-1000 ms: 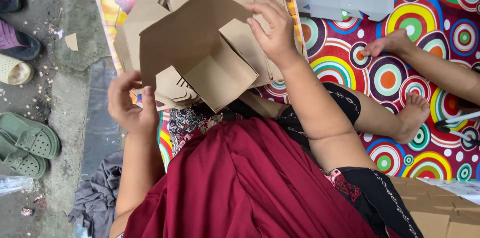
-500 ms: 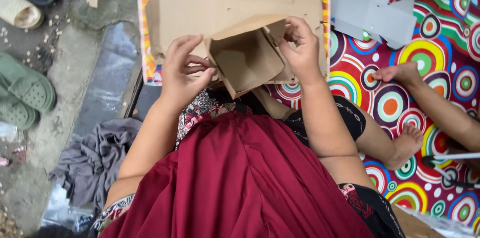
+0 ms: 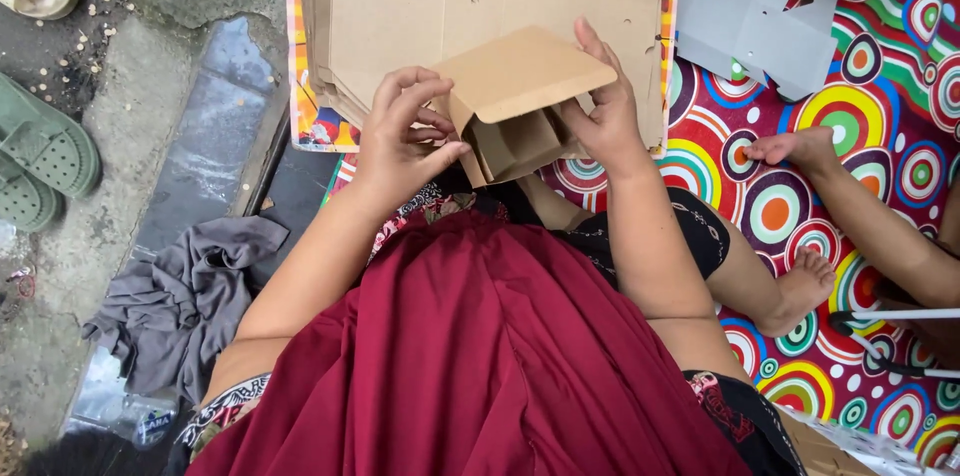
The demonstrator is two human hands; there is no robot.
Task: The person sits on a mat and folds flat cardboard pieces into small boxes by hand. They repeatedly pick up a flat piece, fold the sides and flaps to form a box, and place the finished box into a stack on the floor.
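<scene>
Head view: cardboard box (image 3: pixel 515 101) now folded smaller than half a second ago, gripped by left hand (image 3: pixel 405 141) and right hand (image 3: pixel 600 111), top flap closing.

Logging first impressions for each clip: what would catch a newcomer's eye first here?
At centre, the left hand and right hand grip a half-folded brown cardboard box. Behind it lies a stack of flat cardboard blanks, on a mat with bright concentric circles. Green sandals sit at far left.

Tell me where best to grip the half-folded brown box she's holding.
Probably by the two side walls under the raised flap, as the left hand and right hand do now. The box is still loose, so a grip from both sides keeps its panels together.
</scene>
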